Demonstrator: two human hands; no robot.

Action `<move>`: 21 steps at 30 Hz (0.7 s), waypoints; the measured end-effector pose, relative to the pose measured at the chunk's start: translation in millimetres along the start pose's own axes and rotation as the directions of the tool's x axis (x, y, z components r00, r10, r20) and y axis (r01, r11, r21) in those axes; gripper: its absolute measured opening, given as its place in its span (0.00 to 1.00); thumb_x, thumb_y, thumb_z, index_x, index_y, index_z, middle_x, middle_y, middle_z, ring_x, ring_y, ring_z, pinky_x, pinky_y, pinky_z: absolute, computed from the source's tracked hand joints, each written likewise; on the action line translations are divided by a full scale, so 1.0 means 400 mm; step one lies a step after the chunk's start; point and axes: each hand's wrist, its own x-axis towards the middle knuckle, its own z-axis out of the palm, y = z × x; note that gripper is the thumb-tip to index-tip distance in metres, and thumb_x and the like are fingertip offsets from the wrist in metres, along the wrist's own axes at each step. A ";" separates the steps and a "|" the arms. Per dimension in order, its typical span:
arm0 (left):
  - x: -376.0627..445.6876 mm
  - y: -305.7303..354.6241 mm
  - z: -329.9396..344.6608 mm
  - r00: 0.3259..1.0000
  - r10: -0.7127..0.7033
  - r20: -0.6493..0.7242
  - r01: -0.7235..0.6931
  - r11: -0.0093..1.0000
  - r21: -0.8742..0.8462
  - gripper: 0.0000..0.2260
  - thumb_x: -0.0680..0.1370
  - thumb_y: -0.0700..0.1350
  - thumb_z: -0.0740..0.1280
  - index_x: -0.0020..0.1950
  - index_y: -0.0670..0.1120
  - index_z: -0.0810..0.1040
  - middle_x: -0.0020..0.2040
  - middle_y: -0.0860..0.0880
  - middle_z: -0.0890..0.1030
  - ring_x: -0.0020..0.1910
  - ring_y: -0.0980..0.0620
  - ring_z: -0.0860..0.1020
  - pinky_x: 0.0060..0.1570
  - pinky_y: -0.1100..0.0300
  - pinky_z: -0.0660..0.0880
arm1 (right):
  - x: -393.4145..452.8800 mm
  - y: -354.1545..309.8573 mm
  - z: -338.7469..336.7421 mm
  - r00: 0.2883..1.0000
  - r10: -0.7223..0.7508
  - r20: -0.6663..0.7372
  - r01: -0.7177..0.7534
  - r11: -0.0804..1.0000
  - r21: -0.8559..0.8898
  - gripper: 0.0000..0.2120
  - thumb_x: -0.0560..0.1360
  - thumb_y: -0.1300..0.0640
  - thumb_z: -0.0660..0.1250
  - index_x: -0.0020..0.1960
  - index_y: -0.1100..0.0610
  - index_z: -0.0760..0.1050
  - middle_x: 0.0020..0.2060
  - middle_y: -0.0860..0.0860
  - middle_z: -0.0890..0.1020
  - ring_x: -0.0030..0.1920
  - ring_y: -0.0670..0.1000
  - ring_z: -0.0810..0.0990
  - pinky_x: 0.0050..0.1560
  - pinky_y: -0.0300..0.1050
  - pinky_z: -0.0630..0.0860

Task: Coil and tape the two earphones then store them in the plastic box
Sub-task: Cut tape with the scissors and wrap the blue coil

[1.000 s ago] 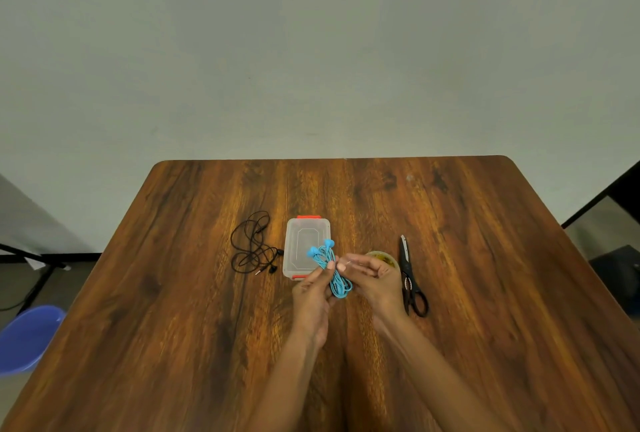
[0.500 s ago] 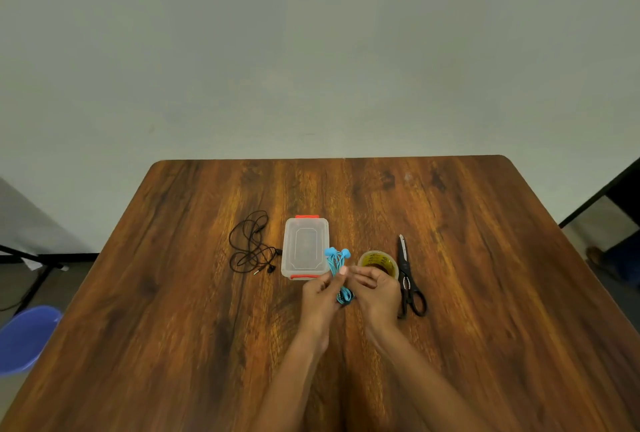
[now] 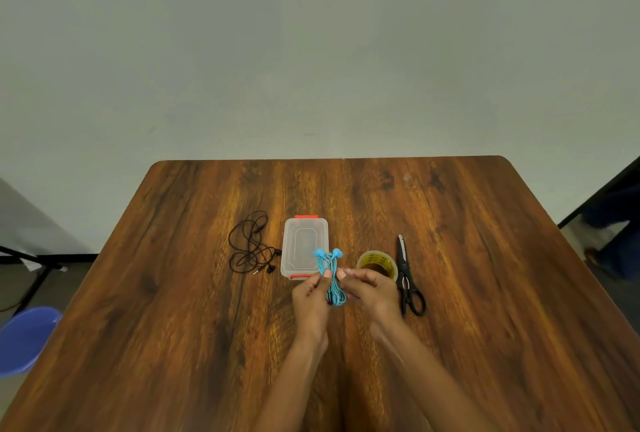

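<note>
Blue earphones [image 3: 331, 279] coiled at frame centre: left hand [image 3: 311, 296] is pinching the bundle, right hand [image 3: 372, 287] is pinching what looks like a tape strip. Black earphones [image 3: 251, 248] are lying loose, centre-left on the desk [image 3: 485, 293], beside the lidded plastic box [image 3: 304, 244]. Judging maybe a third done; taping, second coil and boxing remaining.

There are two earphones: one blue earphone [image 3: 330, 274] and one black earphone [image 3: 251, 244]. There is one plastic box [image 3: 304, 246], one tape roll [image 3: 377, 262], one pair of scissors [image 3: 408, 279], one table [image 3: 467, 293], one blue stool [image 3: 26, 338] and two hands
</note>
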 end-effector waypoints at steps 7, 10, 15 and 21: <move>-0.004 -0.007 0.007 0.997 0.076 -0.009 -0.075 0.996 0.043 0.08 0.79 0.39 0.63 0.52 0.44 0.81 0.48 0.45 0.84 0.52 0.48 0.81 0.55 0.50 0.78 | 0.007 -0.001 -0.002 0.998 -0.056 0.011 0.057 0.994 -0.092 0.05 0.69 0.60 0.75 0.40 0.60 0.80 0.37 0.52 0.85 0.37 0.44 0.83 0.34 0.34 0.76; -0.008 -0.006 0.009 0.996 0.090 0.007 -0.091 0.995 0.033 0.08 0.79 0.39 0.63 0.53 0.45 0.82 0.48 0.46 0.84 0.53 0.48 0.81 0.56 0.51 0.77 | 0.007 -0.003 0.000 0.997 -0.070 0.014 0.071 0.994 -0.086 0.05 0.70 0.61 0.74 0.40 0.60 0.79 0.38 0.53 0.84 0.38 0.45 0.83 0.36 0.35 0.76; -0.007 -0.009 0.007 0.994 0.105 0.021 -0.105 0.994 0.009 0.09 0.78 0.39 0.64 0.55 0.42 0.82 0.49 0.45 0.84 0.54 0.47 0.81 0.56 0.49 0.77 | 0.000 -0.008 -0.001 0.998 -0.021 0.061 0.022 0.999 -0.023 0.04 0.72 0.61 0.72 0.42 0.60 0.78 0.36 0.53 0.83 0.39 0.49 0.81 0.41 0.44 0.78; -0.001 -0.008 -0.002 0.984 0.025 0.176 -0.025 1.000 -0.002 0.10 0.80 0.42 0.62 0.56 0.45 0.81 0.50 0.48 0.85 0.51 0.53 0.82 0.45 0.62 0.79 | 0.001 -0.026 -0.012 0.988 0.074 0.136 -0.081 0.996 0.046 0.03 0.73 0.63 0.70 0.42 0.61 0.77 0.39 0.55 0.83 0.40 0.50 0.81 0.39 0.43 0.78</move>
